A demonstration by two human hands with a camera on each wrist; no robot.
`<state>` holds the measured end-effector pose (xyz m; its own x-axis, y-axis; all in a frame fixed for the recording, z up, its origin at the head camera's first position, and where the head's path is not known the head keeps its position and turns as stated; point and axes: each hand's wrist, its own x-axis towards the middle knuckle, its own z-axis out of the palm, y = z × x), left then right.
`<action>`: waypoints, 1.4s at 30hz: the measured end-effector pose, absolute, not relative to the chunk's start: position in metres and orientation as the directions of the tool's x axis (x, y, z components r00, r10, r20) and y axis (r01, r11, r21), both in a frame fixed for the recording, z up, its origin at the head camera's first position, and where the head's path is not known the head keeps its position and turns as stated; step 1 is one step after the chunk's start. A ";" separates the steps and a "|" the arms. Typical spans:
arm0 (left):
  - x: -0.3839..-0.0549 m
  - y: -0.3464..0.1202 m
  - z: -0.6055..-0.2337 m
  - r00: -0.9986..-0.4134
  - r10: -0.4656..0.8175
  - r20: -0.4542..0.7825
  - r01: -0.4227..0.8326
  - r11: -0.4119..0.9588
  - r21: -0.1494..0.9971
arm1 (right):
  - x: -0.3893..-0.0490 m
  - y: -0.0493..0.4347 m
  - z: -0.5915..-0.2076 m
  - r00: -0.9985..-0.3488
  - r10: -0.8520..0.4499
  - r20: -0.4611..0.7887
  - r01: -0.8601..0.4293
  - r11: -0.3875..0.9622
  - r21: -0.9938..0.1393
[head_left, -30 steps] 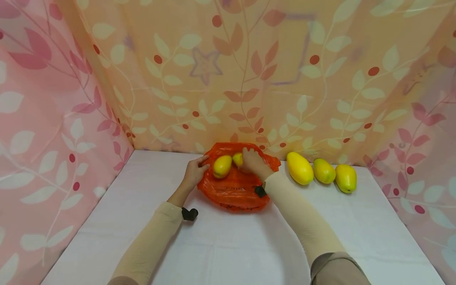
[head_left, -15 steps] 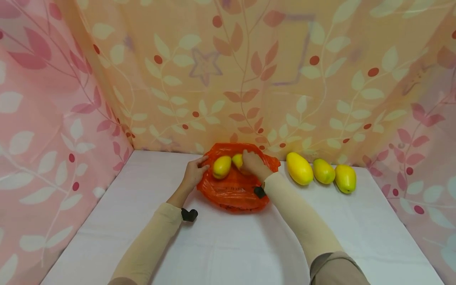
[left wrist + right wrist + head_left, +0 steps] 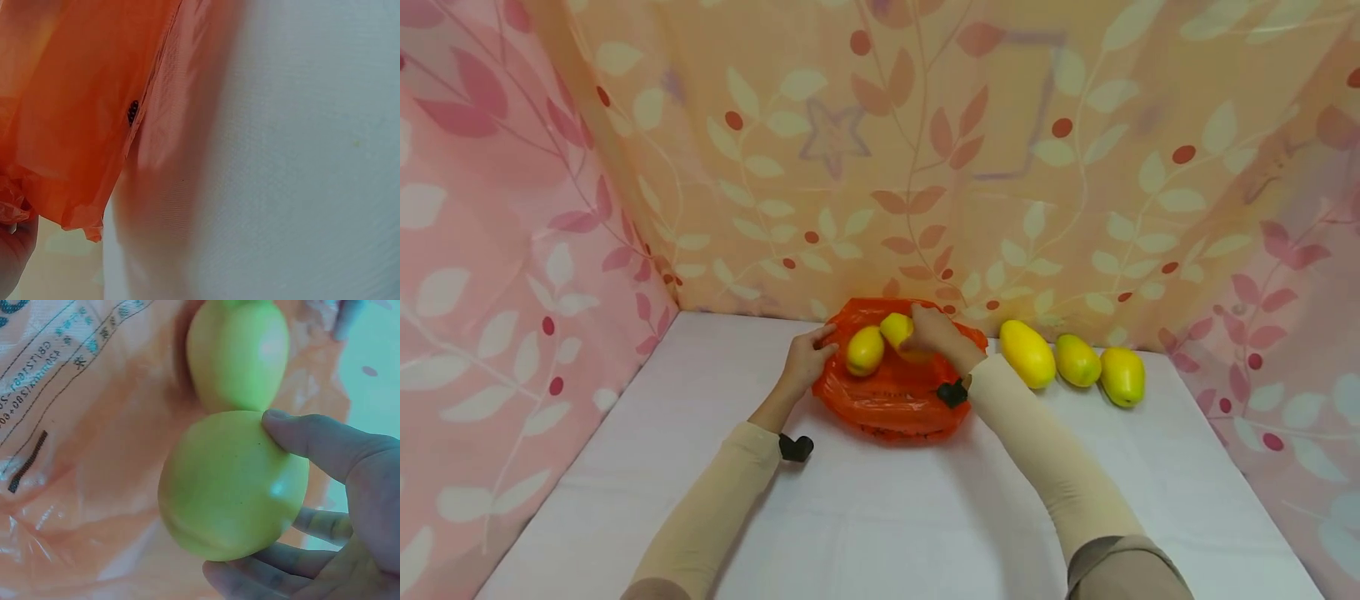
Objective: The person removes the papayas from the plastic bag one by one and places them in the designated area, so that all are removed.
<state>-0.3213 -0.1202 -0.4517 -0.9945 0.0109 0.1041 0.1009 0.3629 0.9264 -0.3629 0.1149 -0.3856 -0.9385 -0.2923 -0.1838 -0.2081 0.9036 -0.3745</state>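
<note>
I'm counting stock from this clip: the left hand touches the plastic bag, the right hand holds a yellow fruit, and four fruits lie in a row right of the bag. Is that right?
Not four: the head view shows three fruits right of the bag. The left hand does touch it, and the right hand holds a yellow fruit.

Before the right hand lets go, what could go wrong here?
The right hand grips a yellow fruit close beside a second fruit, so a nudge might set that one rolling. The orange bag is wrinkled film, with the left hand holding its edge; if that slips, it might sag inward.
</note>
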 end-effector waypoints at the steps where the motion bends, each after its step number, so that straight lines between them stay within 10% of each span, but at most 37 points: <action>1: -0.321 -0.121 -0.451 -0.995 0.010 0.101 0.098 0.361 0.927 | -0.363 0.114 -0.383 -0.938 -0.293 -0.186 -0.210 0.905 -0.370; 42: -0.323 -0.120 -0.454 -0.996 0.001 0.085 0.080 0.347 0.934 | -0.345 0.157 -0.312 -0.943 -0.327 -0.056 -0.268 0.852 -0.451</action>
<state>-0.3227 -0.1200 -0.4536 -0.9964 0.0008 0.0850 0.0800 0.3475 0.9343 -0.3454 0.1570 -0.3118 -0.9435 -0.3266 -0.0565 -0.2678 0.8516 -0.4507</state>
